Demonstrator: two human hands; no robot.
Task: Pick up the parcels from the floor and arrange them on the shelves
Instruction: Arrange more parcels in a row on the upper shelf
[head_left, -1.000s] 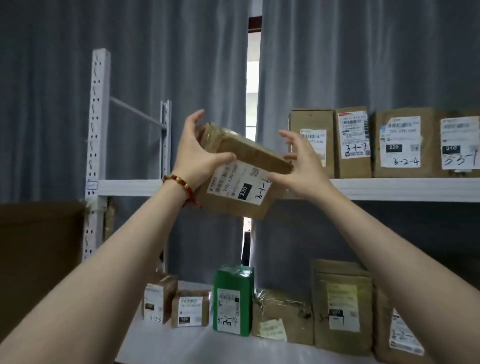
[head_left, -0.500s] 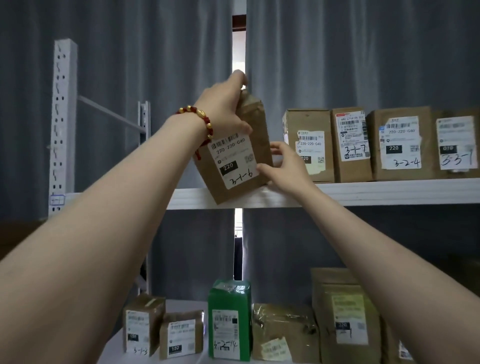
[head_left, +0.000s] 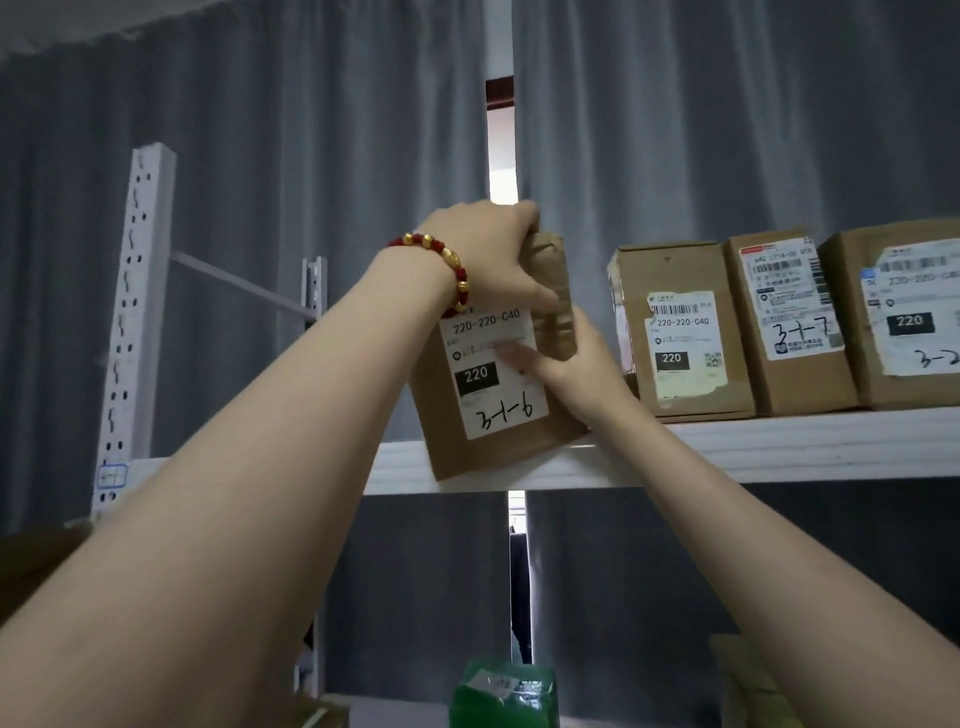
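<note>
Tilted parcel (head_left: 493, 400) held by both hands at the front edge of the upper shelf (head_left: 779, 447).

The left hand (head_left: 483, 254) curls over its top corner. The right hand (head_left: 571, 364) clasps its right side, thumb across the label, fingers probably wrapped behind but hidden. The parcel leans, one lower corner overhanging the shelf lip, near the neighbouring box (head_left: 680, 332). Let go now, it could tip forward and fall; pushed right too hard, it could knock that box askew.
</note>
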